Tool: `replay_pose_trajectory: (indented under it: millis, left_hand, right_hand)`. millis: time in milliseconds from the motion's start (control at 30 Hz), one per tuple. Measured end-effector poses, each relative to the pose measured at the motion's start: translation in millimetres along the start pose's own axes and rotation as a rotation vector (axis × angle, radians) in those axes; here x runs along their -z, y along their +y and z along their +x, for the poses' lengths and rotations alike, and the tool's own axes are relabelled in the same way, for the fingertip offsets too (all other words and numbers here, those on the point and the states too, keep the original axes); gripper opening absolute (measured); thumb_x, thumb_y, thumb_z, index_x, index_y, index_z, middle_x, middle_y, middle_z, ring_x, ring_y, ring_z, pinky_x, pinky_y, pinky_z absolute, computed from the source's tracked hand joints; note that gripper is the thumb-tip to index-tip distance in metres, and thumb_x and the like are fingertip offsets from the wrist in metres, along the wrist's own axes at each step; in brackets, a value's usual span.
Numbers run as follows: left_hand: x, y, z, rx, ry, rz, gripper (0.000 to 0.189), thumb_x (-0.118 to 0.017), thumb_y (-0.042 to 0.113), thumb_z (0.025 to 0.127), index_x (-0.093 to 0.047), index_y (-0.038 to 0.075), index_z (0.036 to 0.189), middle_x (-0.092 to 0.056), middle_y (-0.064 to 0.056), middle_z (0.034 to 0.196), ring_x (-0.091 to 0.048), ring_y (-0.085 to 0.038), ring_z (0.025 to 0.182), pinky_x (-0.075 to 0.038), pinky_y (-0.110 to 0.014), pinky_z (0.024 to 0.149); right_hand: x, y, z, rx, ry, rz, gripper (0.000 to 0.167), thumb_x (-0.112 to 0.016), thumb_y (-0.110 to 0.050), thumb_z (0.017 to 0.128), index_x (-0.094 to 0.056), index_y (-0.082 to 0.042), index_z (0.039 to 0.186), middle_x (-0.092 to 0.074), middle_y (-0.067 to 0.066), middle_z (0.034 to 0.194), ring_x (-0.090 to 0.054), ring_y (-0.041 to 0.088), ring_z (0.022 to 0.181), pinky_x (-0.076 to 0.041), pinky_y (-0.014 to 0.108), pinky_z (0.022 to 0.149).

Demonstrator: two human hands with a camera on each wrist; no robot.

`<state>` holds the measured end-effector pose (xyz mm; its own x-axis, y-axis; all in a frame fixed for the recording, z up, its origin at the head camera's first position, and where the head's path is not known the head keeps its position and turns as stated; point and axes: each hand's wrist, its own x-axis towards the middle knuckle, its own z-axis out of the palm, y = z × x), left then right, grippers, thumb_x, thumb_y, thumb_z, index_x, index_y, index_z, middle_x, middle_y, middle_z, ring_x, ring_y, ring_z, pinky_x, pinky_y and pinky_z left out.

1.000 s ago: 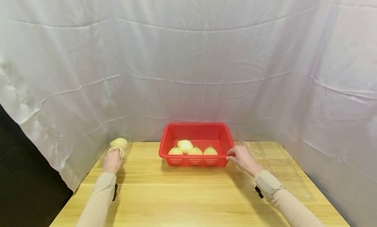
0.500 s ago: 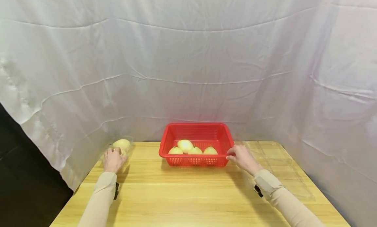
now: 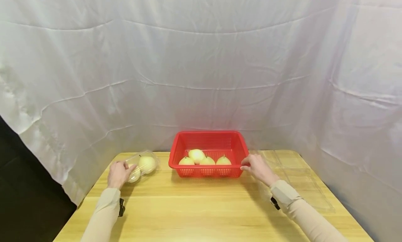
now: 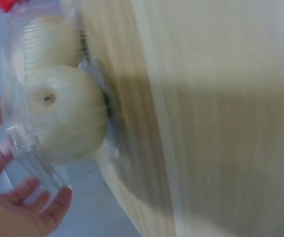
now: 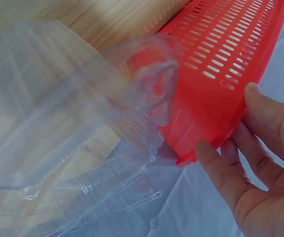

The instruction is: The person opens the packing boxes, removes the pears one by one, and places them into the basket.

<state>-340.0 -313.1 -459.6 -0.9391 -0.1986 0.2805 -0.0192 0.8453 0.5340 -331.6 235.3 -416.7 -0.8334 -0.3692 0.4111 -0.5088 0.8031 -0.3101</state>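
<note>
My left hand [image 3: 117,174] holds the near end of a clear plastic clamshell box [image 4: 27,144], thumb and fingers at its edge. Inside lie two pale yellow pears; the farther pear [image 3: 147,164] shows fully, while the nearer pear [image 3: 134,175] is partly behind the thumb. The box sits tilted at the table's left side. At the red basket [image 3: 208,166], its front right corner is pinched between the thumb and fingers of my right hand [image 3: 259,169]. Several yellow pears [image 3: 196,156] rest inside the basket, their lower parts hidden by the front wall.
Clear plastic containers [image 5: 43,89] lie to the right of the basket, faint against the wooden table [image 3: 201,210]. A pale grey curtain [image 3: 201,60] hangs behind and along both sides. Black cloth [image 3: 28,186] covers the lower left.
The plastic box with its two pears has shifted right and nearer, away from the left curtain. The left hand now holds its near left end. The right hand stays at the basket corner.
</note>
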Motion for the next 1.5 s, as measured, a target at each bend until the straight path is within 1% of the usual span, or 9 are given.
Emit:
replay_pose_trajectory:
  millis: [67,133,267,633,800,900,1067,1200,1500]
  left_hand:
    - [0.5,-0.6,0.0,0.076,-0.044,-0.053,0.066,-0.064,0.045,0.091,-0.048,-0.010,0.123,-0.041,-0.040,0.128,-0.042,-0.053,0.117,-0.041,-0.062,0.094]
    - [2.2,-1.1,0.7,0.136,-0.099,-0.102,0.088,-0.063,0.047,0.091,-0.025,-0.013,0.143,-0.028,-0.047,0.139,-0.032,-0.060,0.126,-0.032,-0.065,0.104]
    - [8.0,-1.9,1.9,0.177,-0.205,-0.134,0.105,-0.062,0.049,0.091,-0.005,-0.019,0.147,-0.017,-0.048,0.145,-0.023,-0.061,0.133,-0.024,-0.063,0.112]
    - [22.3,-4.0,2.7,0.053,-0.446,-0.327,0.087,-0.067,0.032,0.092,-0.018,-0.015,0.148,-0.017,-0.037,0.153,-0.016,-0.057,0.140,-0.020,-0.065,0.113]
    - [24.9,-6.6,-0.4,-0.001,-0.541,-0.404,0.077,-0.064,0.027,0.095,-0.024,-0.009,0.150,-0.020,-0.033,0.155,-0.024,-0.055,0.139,-0.038,-0.061,0.104]
    - [25.6,-6.6,-2.1,0.036,-0.565,-0.440,0.076,-0.065,0.027,0.094,-0.025,-0.007,0.150,-0.021,-0.033,0.155,-0.038,-0.051,0.134,-0.050,-0.051,0.092]
    - [25.3,-3.8,-4.1,0.125,-0.546,-0.477,0.078,-0.066,0.028,0.094,-0.025,-0.009,0.148,-0.031,-0.040,0.146,-0.060,-0.034,0.110,-0.056,-0.045,0.083]
    - [22.5,-3.6,-5.4,0.126,-0.546,-0.493,0.075,-0.065,0.025,0.094,-0.025,-0.009,0.148,-0.038,-0.040,0.141,-0.065,-0.025,0.098,-0.057,-0.045,0.083]
    - [17.0,-3.5,-8.9,0.082,-0.595,-0.558,0.074,-0.063,0.022,0.095,-0.024,-0.009,0.149,-0.043,-0.039,0.139,-0.067,-0.024,0.095,-0.055,-0.044,0.087]
  right_hand:
    - [-1,0,-0.4,-0.009,-0.002,0.000,0.005,-0.079,-0.007,0.079,-0.076,-0.004,0.082,-0.072,0.003,0.078,-0.061,0.016,0.074,-0.052,0.033,0.068]
    - [-1,0,-0.9,-0.010,-0.001,-0.002,0.005,-0.079,-0.007,0.078,-0.076,-0.004,0.082,-0.072,0.003,0.078,-0.061,0.015,0.073,-0.052,0.033,0.067]
    - [-2,1,-1.3,-0.013,-0.010,0.002,0.006,-0.078,-0.007,0.079,-0.076,-0.003,0.083,-0.072,0.002,0.078,-0.061,0.015,0.073,-0.052,0.033,0.068]
    - [-3,0,-1.0,-0.011,-0.010,-0.011,0.006,-0.079,-0.010,0.080,-0.076,-0.005,0.082,-0.071,0.002,0.079,-0.061,0.015,0.074,-0.052,0.034,0.069]
    - [-2,-1,-0.8,-0.018,-0.006,-0.019,0.004,-0.079,-0.009,0.079,-0.076,-0.007,0.080,-0.071,0.001,0.078,-0.060,0.014,0.074,-0.052,0.034,0.069]
    - [-2,-1,-0.2,-0.003,0.000,-0.025,0.003,-0.079,-0.008,0.078,-0.076,-0.007,0.079,-0.070,0.001,0.077,-0.060,0.015,0.073,-0.051,0.034,0.068]
    - [-1,0,-0.8,0.001,0.006,-0.029,0.004,-0.079,-0.007,0.079,-0.075,-0.008,0.078,-0.070,0.000,0.076,-0.059,0.014,0.072,-0.051,0.033,0.067]
    - [-2,0,-1.5,0.005,0.004,-0.031,0.004,-0.079,-0.008,0.079,-0.075,-0.008,0.078,-0.070,0.000,0.077,-0.059,0.013,0.072,-0.051,0.034,0.068]
    - [-2,0,-1.5,0.007,0.001,-0.021,0.004,-0.079,-0.007,0.078,-0.076,-0.006,0.081,-0.070,0.001,0.078,-0.061,0.016,0.075,-0.052,0.035,0.070]
